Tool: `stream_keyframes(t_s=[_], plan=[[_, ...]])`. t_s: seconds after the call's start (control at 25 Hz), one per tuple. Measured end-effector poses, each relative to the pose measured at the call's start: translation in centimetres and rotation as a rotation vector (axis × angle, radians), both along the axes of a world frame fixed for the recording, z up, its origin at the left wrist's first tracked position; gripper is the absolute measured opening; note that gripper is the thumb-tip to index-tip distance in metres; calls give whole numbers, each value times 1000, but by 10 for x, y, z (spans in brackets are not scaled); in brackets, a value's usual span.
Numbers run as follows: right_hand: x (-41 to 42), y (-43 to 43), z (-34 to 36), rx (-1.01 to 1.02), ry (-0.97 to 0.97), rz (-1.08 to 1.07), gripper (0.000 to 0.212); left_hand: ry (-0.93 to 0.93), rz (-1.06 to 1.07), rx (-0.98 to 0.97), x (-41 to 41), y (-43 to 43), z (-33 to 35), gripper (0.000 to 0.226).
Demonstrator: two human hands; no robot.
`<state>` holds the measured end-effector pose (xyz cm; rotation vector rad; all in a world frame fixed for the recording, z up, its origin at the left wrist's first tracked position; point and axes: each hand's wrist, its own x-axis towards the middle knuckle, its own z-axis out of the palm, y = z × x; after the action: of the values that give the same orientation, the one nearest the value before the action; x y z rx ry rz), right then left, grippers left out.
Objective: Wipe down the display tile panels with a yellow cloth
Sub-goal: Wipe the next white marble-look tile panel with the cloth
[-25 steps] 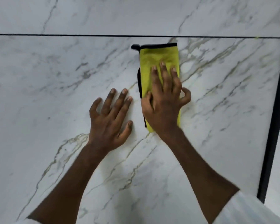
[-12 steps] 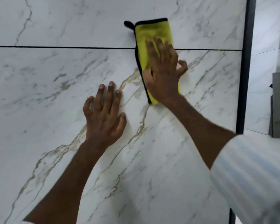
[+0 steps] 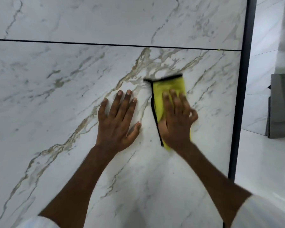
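Yellow cloth [image 3: 169, 87] lies folded on the lower panel [image 3: 56, 96], right of centre, under my right hand [image 3: 178, 119], fingers straight, pressing it flat. Left hand [image 3: 117, 119] is spread wide on bare tile just beside it. It looks soft and light, so it may bunch. I'd press through its middle.

Two tile panels are counted, the upper panel [image 3: 105, 18] above the dark joint line [image 3: 72, 43], the lower panel [image 3: 39, 96] below it; one yellow cloth [image 3: 169, 86] is seen below that line; two hands, left hand [image 3: 117, 124] and right hand [image 3: 178, 122], are counted there; one dark frame strip [image 3: 242, 96] is noted at the line's right end.
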<state>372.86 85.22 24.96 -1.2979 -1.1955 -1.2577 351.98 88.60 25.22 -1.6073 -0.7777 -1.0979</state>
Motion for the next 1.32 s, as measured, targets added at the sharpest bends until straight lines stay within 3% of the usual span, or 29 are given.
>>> stream_keyframes(t_s=[0.12, 0.24, 0.4, 0.52, 0.64, 0.72, 0.88, 0.96, 1.16, 1.32], plan=[[5, 3, 80, 43, 92, 17, 77, -17, 0, -19, 3, 0, -2, 70], [5, 4, 83, 71, 59, 48, 75, -45, -1, 9, 3, -2, -3, 66], [9, 3, -15, 58, 57, 54, 74, -209, -67, -66, 21, -18, -65, 66], [10, 0, -129, -57, 23, 70, 78, -65, -55, -142, 28, -18, -126, 72], [5, -12, -207, -187, -8, 66, 83, -15, -15, -104, 24, -8, -142, 72], [2, -14, -197, -192, -23, 92, 80, -26, -6, -91, 26, -8, -141, 73], [-9, -6, -98, -62, 92, 150, 74, -23, -1, -103, 25, -8, -145, 73], [-10, -3, -94, -39, 99, 169, 76, -23, 3, -99, 25, -6, -147, 72], [-6, -6, -255, -130, 26, 232, 69, -85, 2, -89, 25, -8, -172, 62], [3, -15, -377, -292, -12, 267, 56, -35, 7, -326, 21, -32, -292, 73]])
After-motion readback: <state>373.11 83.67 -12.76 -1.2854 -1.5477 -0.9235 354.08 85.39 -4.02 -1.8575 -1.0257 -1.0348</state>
